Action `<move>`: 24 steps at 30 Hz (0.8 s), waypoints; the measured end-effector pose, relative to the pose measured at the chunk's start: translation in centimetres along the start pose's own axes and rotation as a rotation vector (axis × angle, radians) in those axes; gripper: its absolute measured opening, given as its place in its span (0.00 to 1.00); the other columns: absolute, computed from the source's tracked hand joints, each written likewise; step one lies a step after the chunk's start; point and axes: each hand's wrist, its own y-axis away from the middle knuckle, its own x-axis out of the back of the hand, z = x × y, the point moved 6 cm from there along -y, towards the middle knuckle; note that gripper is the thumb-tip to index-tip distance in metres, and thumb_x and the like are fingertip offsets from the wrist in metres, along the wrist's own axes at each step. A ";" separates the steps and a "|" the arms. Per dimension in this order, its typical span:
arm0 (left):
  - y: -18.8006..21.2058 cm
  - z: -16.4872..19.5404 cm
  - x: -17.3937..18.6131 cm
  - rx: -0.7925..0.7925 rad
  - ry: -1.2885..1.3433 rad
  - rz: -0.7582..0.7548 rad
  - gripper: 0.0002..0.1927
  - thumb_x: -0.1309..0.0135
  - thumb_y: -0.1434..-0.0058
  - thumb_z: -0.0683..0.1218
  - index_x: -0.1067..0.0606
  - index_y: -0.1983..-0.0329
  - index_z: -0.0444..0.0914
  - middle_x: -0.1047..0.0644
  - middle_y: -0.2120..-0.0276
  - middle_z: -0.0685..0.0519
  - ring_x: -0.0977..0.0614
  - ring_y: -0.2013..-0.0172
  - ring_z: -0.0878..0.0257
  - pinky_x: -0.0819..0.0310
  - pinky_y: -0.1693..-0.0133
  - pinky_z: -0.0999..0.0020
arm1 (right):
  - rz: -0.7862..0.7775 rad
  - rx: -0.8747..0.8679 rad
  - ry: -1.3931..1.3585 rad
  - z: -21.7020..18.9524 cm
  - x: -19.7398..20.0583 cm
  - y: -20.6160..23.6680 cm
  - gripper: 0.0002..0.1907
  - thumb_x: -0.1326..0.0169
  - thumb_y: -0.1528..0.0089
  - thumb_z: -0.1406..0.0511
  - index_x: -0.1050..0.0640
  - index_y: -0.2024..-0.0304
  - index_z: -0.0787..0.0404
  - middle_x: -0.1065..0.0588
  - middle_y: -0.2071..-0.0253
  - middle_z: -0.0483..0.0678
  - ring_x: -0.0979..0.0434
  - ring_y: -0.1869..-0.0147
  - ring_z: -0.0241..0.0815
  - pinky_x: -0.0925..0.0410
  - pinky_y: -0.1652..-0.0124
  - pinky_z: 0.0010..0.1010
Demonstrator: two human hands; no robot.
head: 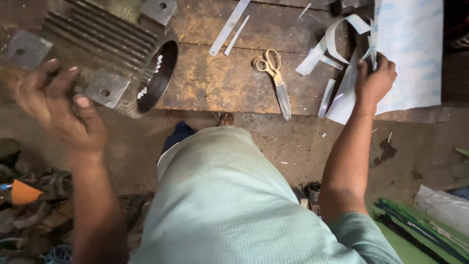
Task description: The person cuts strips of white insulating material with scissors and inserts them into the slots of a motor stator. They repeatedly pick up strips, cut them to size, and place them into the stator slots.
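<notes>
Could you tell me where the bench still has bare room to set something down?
Bare wood lies between the finned motor housing and the scissors. Right of the scissors it is crowded with paper strips and a sheet under the right hand.

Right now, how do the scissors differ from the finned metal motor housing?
The scissors lie flat, untouched, in the middle of the wooden workbench; the motor housing sits at its left end, beside the left hand. The scissors are slim and pale; the housing is bulky, dark and ribbed. Both rest on the bench.

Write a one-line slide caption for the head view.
Left hand steadies a finned motor housing; right hand grips white paper strips beside scissors.
</notes>
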 end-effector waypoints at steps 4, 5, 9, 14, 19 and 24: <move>0.7 0.4 0.9 -0.017 -0.073 0.043 0.22 0.62 0.17 0.57 0.23 0.39 0.41 0.27 0.40 0.46 0.33 0.36 0.48 0.39 0.34 0.51 | 0.160 -0.002 -0.071 -0.5 2.4 1.2 0.11 0.40 0.35 0.70 0.17 0.50 0.60 0.21 0.54 0.54 0.22 0.52 0.56 0.29 0.51 0.42; 1.0 1.2 1.0 -0.077 -0.090 0.079 0.21 0.61 0.19 0.56 0.22 0.42 0.41 0.25 0.44 0.46 0.30 0.40 0.49 0.38 0.36 0.49 | 0.240 0.022 -0.069 -1.2 3.7 1.5 0.12 0.42 0.35 0.72 0.16 0.50 0.60 0.20 0.55 0.53 0.20 0.52 0.55 0.28 0.50 0.41; 2.5 6.5 -0.2 -0.246 -0.034 0.016 0.21 0.60 0.25 0.57 0.18 0.52 0.45 0.22 0.58 0.53 0.23 0.52 0.55 0.31 0.44 0.52 | 0.386 0.220 -0.067 -7.2 9.0 4.0 0.14 0.44 0.33 0.74 0.18 0.46 0.62 0.19 0.51 0.52 0.21 0.50 0.53 0.29 0.50 0.41; 3.4 13.5 -11.7 0.189 0.762 -0.715 0.28 0.48 0.31 0.58 0.31 0.37 0.35 0.21 0.52 0.48 0.17 0.52 0.54 0.21 0.51 0.58 | 0.331 0.513 -0.085 -17.7 10.7 8.2 0.12 0.42 0.31 0.70 0.20 0.44 0.61 0.21 0.50 0.50 0.22 0.46 0.49 0.32 0.49 0.40; 4.6 15.6 -19.9 0.291 0.661 -1.001 0.30 0.43 0.33 0.55 0.34 0.38 0.32 0.24 0.47 0.43 0.19 0.50 0.52 0.24 0.48 0.56 | 0.132 0.744 0.013 -24.4 6.6 11.7 0.16 0.45 0.29 0.67 0.22 0.39 0.56 0.24 0.40 0.46 0.27 0.37 0.46 0.34 0.40 0.40; 4.8 16.5 -19.5 -0.224 0.510 -0.685 0.16 0.42 0.30 0.52 0.25 0.49 0.36 0.26 0.44 0.43 0.25 0.39 0.45 0.30 0.37 0.50 | 0.035 0.579 -0.010 -23.6 4.6 14.7 0.20 0.44 0.34 0.64 0.22 0.39 0.55 0.28 0.37 0.48 0.32 0.33 0.49 0.39 0.37 0.46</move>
